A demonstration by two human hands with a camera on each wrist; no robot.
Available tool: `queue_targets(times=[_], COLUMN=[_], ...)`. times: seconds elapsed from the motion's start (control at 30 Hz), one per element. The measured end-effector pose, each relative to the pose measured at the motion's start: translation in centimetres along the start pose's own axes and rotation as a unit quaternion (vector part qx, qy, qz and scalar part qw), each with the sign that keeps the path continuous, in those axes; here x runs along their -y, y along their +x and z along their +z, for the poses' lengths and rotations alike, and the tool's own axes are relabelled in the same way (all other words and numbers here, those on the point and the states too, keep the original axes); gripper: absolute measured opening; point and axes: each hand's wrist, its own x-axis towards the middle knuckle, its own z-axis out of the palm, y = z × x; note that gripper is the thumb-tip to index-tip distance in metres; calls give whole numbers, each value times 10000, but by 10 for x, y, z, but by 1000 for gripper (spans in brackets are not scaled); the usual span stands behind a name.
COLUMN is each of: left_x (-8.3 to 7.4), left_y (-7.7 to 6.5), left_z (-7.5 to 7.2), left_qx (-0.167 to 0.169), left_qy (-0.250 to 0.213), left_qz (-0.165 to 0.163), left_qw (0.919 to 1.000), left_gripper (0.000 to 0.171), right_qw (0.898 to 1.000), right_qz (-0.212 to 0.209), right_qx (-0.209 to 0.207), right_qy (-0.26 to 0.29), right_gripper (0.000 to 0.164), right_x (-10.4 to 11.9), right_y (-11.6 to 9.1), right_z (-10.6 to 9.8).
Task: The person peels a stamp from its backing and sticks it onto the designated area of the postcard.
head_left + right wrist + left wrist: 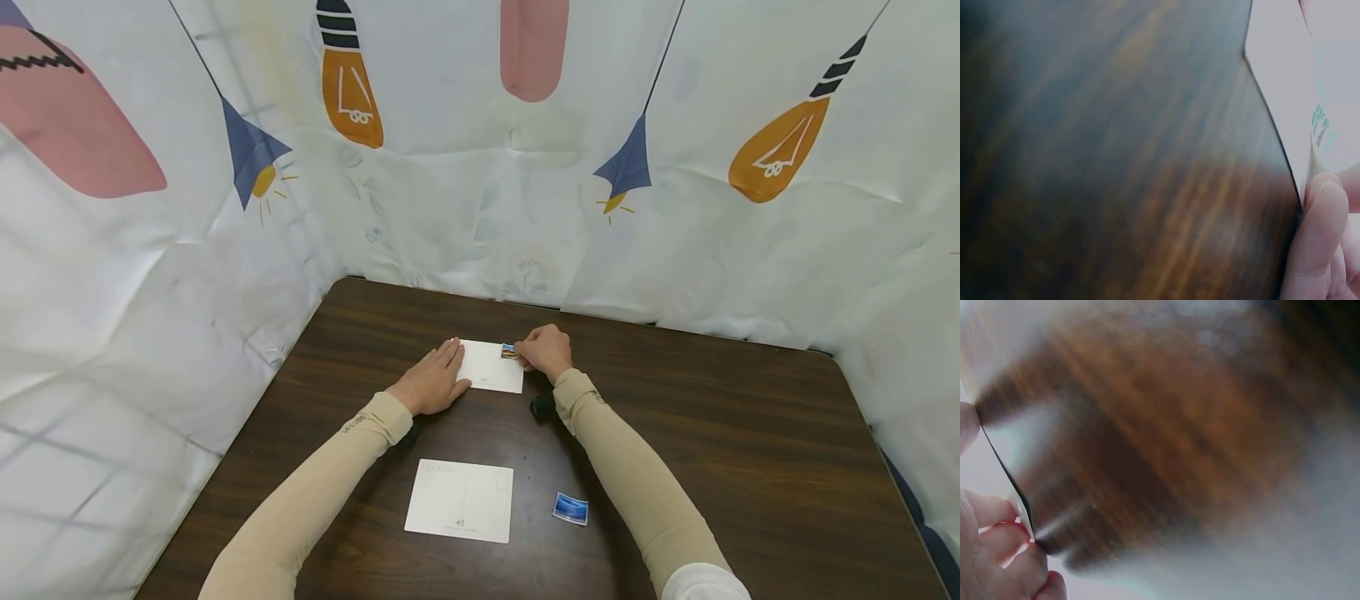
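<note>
A white postcard (483, 372) lies toward the far side of the table, its right edge running past the right fingers in the right wrist view. My left hand (433, 382) rests on the card's left side with fingers extended; the left wrist view catches its fingertips at the card's edge. At the upper right corner, my right hand (547, 350) pinches a small colourful stamp (508, 352) over the card. Thumb and fingertips hide the stamp's right part. In the right wrist view, the stamp's thin edge rises from the card beside the fingers (1319, 215).
Nearer on the dark wooden table (720, 467) lies a second white postcard (459, 500) with printed lines. A blue stamp (571, 508) sits to its right. Behind and to the left hangs a white curtain (465, 208) with lamp prints, along the table's edges.
</note>
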Motion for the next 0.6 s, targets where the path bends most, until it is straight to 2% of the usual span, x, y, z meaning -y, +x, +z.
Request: queue_targets(times=[0.23, 0.6], left_x=[-1, 0], left_y=[-1, -1], left_z=[-1, -1], left_qx=[-157, -191], left_qy=[-78, -1], left_qz=[74, 72], left_qw=[9998, 9998], left_gripper=[72, 72], right_qw=[9996, 9955], right_qz=[-67, -379], right_qx=[-61, -158], right_qy=[-277, -856], right_gripper=[16, 15], right_x=[6, 11], right_y=[-5, -13], right_z=[-2, -5])
